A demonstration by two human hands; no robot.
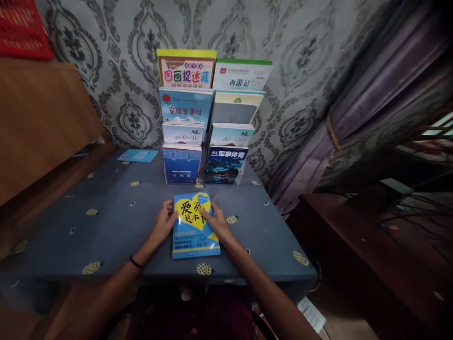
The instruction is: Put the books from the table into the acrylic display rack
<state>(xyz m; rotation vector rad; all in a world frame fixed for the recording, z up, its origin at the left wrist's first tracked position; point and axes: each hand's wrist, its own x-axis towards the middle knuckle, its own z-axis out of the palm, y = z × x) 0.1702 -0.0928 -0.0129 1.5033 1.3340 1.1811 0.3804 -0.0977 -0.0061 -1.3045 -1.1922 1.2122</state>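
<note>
A blue book (184, 243) with a yellow heart on its cover is held between my two hands, cover up, near the table's front edge. My left hand (165, 218) grips its left side, the fingers partly hidden behind the edge. On the right side my right hand (216, 221) holds it, thumb lying on the cover. Just behind stands a tiered rack of books in two columns; its lowest row has a dark blue book (182, 164) on the left and a military-themed magazine (226, 165) on the right.
A light blue booklet (137, 156) lies on the pineapple-patterned tablecloth (116, 222), left of the rack. A wooden cabinet (46, 118) with a red basket (24, 30) flanks the left. To the right are a purple curtain (339, 113) and a dark red cabinet (354, 236) with cables.
</note>
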